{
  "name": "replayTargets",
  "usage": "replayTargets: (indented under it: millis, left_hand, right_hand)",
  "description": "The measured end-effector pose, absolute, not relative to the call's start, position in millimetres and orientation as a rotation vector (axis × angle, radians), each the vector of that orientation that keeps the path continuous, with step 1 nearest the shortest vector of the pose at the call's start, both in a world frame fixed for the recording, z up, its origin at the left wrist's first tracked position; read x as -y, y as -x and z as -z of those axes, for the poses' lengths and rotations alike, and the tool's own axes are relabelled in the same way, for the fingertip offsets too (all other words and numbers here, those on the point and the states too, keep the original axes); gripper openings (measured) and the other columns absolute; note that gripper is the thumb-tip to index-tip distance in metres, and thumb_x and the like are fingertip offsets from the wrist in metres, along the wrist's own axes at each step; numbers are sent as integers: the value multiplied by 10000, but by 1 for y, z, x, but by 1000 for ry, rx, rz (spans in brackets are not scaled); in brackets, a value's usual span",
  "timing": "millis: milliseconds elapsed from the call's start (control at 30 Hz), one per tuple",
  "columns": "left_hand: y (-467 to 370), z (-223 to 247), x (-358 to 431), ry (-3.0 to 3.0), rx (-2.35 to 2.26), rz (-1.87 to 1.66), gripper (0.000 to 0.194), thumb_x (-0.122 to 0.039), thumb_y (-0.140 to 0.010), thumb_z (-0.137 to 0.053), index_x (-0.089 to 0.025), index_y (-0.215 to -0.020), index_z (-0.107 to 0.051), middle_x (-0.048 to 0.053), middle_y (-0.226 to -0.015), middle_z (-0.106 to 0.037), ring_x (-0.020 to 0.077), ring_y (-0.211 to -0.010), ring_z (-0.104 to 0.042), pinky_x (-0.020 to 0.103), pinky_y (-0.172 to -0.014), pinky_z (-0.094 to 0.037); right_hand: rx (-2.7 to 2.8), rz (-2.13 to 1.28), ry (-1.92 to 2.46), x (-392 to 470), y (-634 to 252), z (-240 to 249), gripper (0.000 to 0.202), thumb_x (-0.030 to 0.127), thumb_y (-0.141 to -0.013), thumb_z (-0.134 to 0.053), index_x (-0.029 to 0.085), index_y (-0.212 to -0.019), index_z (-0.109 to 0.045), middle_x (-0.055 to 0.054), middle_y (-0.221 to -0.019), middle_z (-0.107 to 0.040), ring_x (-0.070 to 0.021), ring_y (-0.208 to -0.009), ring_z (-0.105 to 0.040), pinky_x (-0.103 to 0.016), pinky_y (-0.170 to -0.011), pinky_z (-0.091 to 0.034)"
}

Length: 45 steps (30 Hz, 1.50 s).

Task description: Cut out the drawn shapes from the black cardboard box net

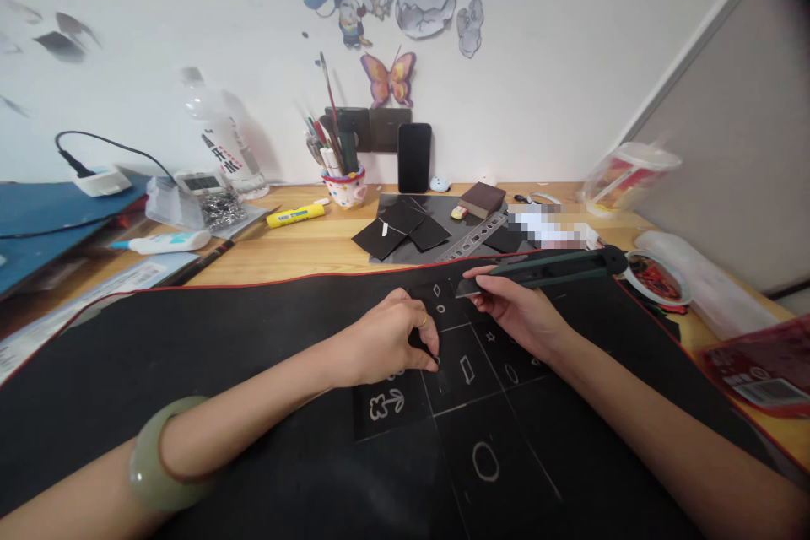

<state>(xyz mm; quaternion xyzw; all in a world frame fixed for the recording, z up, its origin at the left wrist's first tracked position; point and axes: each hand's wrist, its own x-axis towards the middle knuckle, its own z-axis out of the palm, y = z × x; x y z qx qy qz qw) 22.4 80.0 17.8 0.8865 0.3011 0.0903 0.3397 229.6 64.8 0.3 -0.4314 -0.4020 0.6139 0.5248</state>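
My right hand (515, 308) is wrapped round a dark green utility knife (557, 267), its blade pointing left just above the black paper. My left hand (396, 337) is closed in a pinch low over the paper; whatever is between thumb and fingertips is too small and dark to make out. Below both hands lies black paper (456, 460) ruled with pale lines and drawn with white outlines: a flower, an oval, a rectangle, a star and a diamond. The paper rests on a black mat (284, 447) with a red edge. My left forearm wears a green bangle (148, 456).
Behind the mat are black cards (396, 228), a metal stencil ruler (477, 236), a brown block (484, 198), a phone (414, 159) and a pen cup (345, 186). A yellow tube (295, 215) and bottle (231, 152) stand left; a bowl (658, 277) sits right.
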Motion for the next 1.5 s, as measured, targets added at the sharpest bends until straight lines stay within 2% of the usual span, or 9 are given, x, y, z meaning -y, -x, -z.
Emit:
replayTargets:
  millis: [400,700,867,1033,1167,1233,1367,1433,1500]
  left_hand:
    - [-26,-26,-75,-2357,-805,-159,43,-165,-777,-591,-166,-736,-605,14,-795,-530,181,-881,-380,269,-759,-331]
    - [-28,-30,-82,-2384,-719,-41,41,-134,-753,-601,-156,-727,-624,25,-810,-536,187,-898,-367,269,-779,-327]
    - [-24,-34,-87,-2385,-667,-54,53,-167,-772,-579,-172,-741,-622,14,-827,-581,176,-926,-418,273,-830,-338]
    - [-5,-37,-108,-2353,-839,-156,118,-208,-832,-470,-163,-853,-576,9,-794,-620,136,-764,-549,250,-723,-411]
    - [20,-46,-119,-2386,-1261,-362,266,-115,-839,-318,-133,-1022,-510,120,-1000,-574,233,-1000,-502,382,-865,-338]
    - [23,-51,-115,-2397,-1387,-363,264,-162,-848,-319,-129,-1016,-520,149,-1021,-552,288,-1042,-471,442,-881,-303]
    - [8,-51,-91,-2373,-1344,-134,353,-502,-763,-511,-159,-783,-592,87,-768,-589,294,-796,-569,413,-736,-396]
    - [-3,-46,-78,-2349,-1306,-78,459,-563,-640,-622,-158,-853,-582,91,-860,-589,306,-832,-566,390,-710,-413]
    - [-11,-39,-69,-2305,-1312,-61,559,-513,-567,-698,-144,-960,-547,119,-985,-561,330,-898,-548,391,-706,-416]
  right_hand:
    - [964,-1462,1065,-65,-227,-4,105,248,-665,-670,216,-755,-714,29,-623,-643,-52,-544,-545,-160,-528,-451]
    - [1071,-1439,1096,-62,-226,-2,110,240,-665,-678,219,-768,-711,17,-673,-653,-71,-575,-553,-194,-547,-453]
    - [1132,-1416,1108,-60,-225,-2,95,224,-679,-664,218,-763,-709,12,-682,-652,-83,-584,-553,-213,-553,-446]
    - [1143,-1403,1103,-60,-226,-2,101,241,-697,-647,221,-779,-703,9,-676,-650,-87,-575,-542,-222,-548,-439]
    - [1145,-1421,1102,-61,-226,-3,114,255,-706,-640,213,-792,-700,-3,-664,-659,-80,-568,-534,-206,-526,-414]
    - [1144,-1427,1111,-60,-226,-3,122,261,-709,-638,206,-800,-698,-13,-650,-660,-86,-563,-533,-208,-504,-397]
    - [1143,-1402,1124,-60,-227,-4,133,275,-718,-626,207,-811,-692,9,-568,-609,-79,-512,-491,-208,-459,-341]
    - [1151,-1375,1121,-60,-227,-4,139,280,-726,-615,206,-820,-687,28,-520,-557,-75,-487,-452,-209,-440,-303]
    - [1166,-1343,1116,-60,-226,-4,149,289,-737,-600,203,-828,-681,43,-471,-495,-77,-463,-407,-215,-425,-262]
